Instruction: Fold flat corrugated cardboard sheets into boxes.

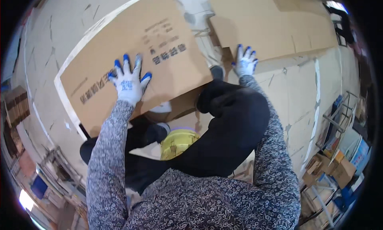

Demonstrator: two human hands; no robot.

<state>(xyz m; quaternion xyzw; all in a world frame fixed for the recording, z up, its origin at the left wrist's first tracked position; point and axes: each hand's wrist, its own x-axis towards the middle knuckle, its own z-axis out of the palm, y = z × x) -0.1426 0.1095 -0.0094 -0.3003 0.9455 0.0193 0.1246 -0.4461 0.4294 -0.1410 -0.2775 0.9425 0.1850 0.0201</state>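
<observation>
My left hand (pixel 129 80), in a white work glove with blue fingertips, lies spread on a large brown cardboard sheet (pixel 119 46) with dark print. That sheet slants across the upper left, and its near edge reaches over my legs. My right hand (pixel 245 63), gloved the same way, has its fingers apart. It rests by the near edge of a second cardboard piece (pixel 271 26) at the upper right; whether it touches that piece I cannot tell. Between the two sheets runs a strip of pale, crumpled plastic (pixel 195 10). Neither hand holds anything.
A yellow bucket (pixel 179 143) stands between my legs. The pale floor (pixel 295 90) carries whitish tape lines (pixel 317 98). Cardboard boxes (pixel 339 170) and a metal frame (pixel 339 118) stand at the right. Stacked cardboard (pixel 16 106) and another metal rack (pixel 60 162) are at the left.
</observation>
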